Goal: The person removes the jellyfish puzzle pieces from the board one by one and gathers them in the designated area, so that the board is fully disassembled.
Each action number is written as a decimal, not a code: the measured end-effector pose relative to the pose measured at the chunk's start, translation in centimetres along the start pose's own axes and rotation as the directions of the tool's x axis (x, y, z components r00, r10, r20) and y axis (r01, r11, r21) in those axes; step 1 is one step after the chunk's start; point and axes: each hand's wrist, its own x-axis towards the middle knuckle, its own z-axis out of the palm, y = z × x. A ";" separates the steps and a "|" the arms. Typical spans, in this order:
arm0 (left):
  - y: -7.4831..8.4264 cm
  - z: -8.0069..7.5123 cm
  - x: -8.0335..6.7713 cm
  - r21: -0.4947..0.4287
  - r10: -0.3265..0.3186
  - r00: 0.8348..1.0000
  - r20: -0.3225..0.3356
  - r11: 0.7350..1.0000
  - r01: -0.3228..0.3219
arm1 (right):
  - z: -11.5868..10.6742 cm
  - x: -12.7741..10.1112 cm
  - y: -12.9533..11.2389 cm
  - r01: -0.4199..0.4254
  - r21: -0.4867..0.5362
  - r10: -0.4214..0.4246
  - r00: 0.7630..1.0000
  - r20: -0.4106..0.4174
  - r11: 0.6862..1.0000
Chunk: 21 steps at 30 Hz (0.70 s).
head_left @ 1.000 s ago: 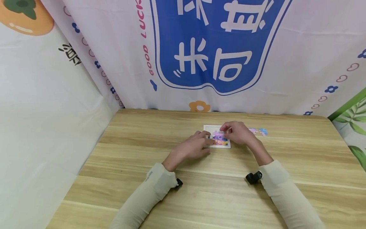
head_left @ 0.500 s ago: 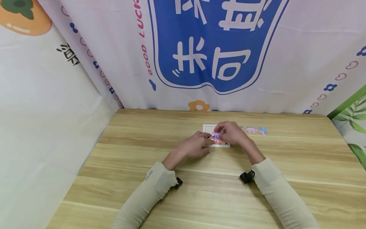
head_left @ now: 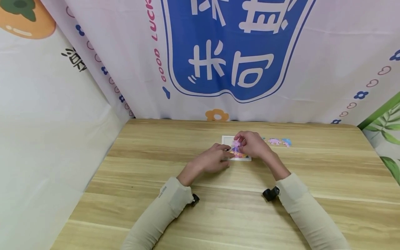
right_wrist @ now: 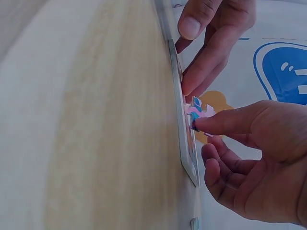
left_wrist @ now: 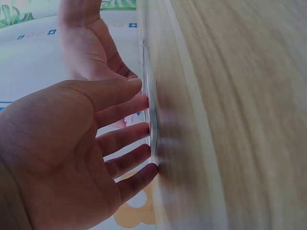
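Note:
A small white-rimmed jigsaw tray (head_left: 223,139) lies near the table's far edge, its lower part filled with pink, purple and yellow picture pieces. My left hand (head_left: 212,159) rests at the tray's left side. In the left wrist view its fingers (left_wrist: 125,139) are spread and nearly straight, tips down on the tray. Over the tray, my right hand (head_left: 253,144) pinches a pink and blue jigsaw piece (right_wrist: 205,111) between thumb and fingers. The right wrist view has this piece tilted up just off the tray surface, close to the left fingertips. The right hand covers part of the tray.
Loose jigsaw pieces, a pink one (head_left: 275,141) and a blue one (head_left: 286,142), lie on the wooden table (head_left: 231,211) right of the tray. A printed cloth (head_left: 150,104) hangs behind the table's far edge. Both wrists wear small black cameras.
My right hand has shifted left over the tray, uncovering more of the loose pieces. The pinched piece has tipped more upright in the last half second. My left hand stays in place.

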 end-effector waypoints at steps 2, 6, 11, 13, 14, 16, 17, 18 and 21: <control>0.0 0.0 0.0 -0.005 -0.006 1.000 0.004 1.000 0.006 | -0.1 -0.1 0.0 0.016 0.000 -0.016 1.000 -0.008 1.000; -0.1 0.1 0.0 -0.012 -0.018 1.000 0.009 1.000 0.018 | -0.2 -0.3 0.0 0.042 0.013 -0.042 0.999 -0.021 0.999; 0.0 0.0 -0.2 -0.013 -0.018 1.000 0.011 1.000 0.018 | -0.5 -0.4 0.2 0.037 0.064 -0.037 0.999 -0.014 0.997; 0.0 -0.1 -0.3 -0.013 -0.017 1.000 0.011 1.000 0.017 | -0.6 -0.4 0.4 0.025 0.083 -0.025 1.000 -0.008 0.996; 0.1 -0.1 -0.3 -0.014 -0.016 1.000 0.010 1.000 0.016 | -0.7 -0.4 0.6 0.019 0.089 -0.018 1.000 -0.005 0.996; 0.1 -0.1 -0.3 -0.019 -0.016 1.000 0.010 1.000 0.017 | -0.8 -0.5 0.8 0.008 0.095 -0.008 1.000 -0.004 0.995; 0.1 -0.1 -0.3 -0.020 -0.016 1.000 0.010 1.000 0.017 | -1.0 -0.6 1.0 0.005 0.096 -0.005 1.000 -0.003 0.995; 0.1 -0.1 -0.3 -0.022 -0.015 1.000 0.010 1.000 0.016 | -1.1 -0.7 1.1 0.006 0.099 -0.006 1.000 0.000 0.995; 0.1 -0.1 -0.2 -0.023 -0.008 1.000 0.005 1.000 0.008 | -1.4 -1.0 1.5 -0.004 0.107 0.003 1.000 0.003 0.994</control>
